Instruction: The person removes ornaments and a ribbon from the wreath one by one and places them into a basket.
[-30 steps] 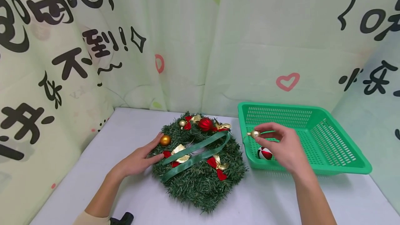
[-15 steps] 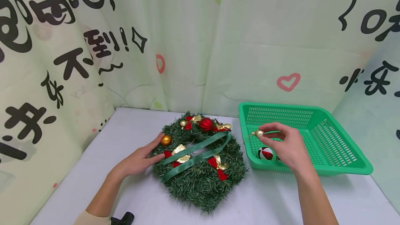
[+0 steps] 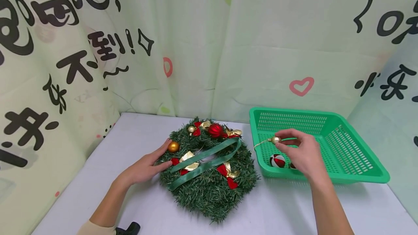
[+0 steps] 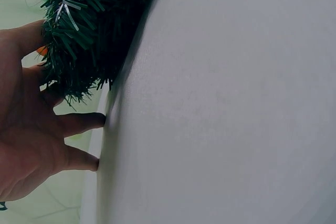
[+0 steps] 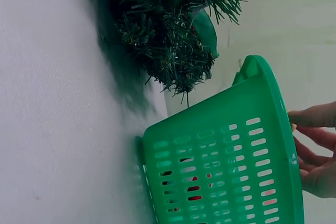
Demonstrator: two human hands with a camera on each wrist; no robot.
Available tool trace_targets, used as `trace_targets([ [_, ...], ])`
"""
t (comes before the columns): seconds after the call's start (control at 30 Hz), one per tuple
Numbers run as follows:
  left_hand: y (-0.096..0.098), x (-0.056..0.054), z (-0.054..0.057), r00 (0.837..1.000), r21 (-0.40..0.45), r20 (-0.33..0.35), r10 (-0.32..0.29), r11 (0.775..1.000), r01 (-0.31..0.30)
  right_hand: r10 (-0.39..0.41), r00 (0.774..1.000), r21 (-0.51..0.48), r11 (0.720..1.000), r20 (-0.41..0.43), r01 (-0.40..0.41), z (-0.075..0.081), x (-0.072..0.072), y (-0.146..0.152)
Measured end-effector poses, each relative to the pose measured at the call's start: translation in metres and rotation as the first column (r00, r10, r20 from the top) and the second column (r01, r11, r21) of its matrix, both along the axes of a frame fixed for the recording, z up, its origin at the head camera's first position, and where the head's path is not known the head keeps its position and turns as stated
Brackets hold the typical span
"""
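I have the basket [image 3: 294, 110] on the right of the table [image 3: 143, 206], with the wreath [image 3: 209, 195] just left of it. My right hand [image 3: 302, 151] is over the basket, thumb and fingertips brought together in a pinch on the bauble [image 3: 275, 139]. My left hand [image 3: 147, 166] rests at the wreath's left edge, fingers spread, gripping nothing; as a brace it should press lightly and leave the trimmings alone. The ball [image 3: 277, 160] lies in the basket, apart from the bauble. From the bauble's cap the cord [image 3: 262, 143] stretches to the basket's left rim; whether it is caught there I can't tell. I'd pinch firmly, since the bauble looks slick, and pull gently until the cord runs free.
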State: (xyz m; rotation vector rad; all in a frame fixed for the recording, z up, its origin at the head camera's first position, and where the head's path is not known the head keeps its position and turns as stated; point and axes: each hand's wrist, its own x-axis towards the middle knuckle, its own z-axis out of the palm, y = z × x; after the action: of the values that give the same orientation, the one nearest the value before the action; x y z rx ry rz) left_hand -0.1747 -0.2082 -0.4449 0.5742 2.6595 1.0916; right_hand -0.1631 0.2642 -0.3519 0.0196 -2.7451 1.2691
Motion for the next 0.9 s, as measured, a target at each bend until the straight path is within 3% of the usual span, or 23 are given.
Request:
trace_targets([
  [0.9,0.001,0.0,-0.001,1.0,0.012,0.013,0.002,1.0,-0.002,-0.075,0.996,0.092,0.993,-0.044,0.079,0.0,-0.001,0.014],
])
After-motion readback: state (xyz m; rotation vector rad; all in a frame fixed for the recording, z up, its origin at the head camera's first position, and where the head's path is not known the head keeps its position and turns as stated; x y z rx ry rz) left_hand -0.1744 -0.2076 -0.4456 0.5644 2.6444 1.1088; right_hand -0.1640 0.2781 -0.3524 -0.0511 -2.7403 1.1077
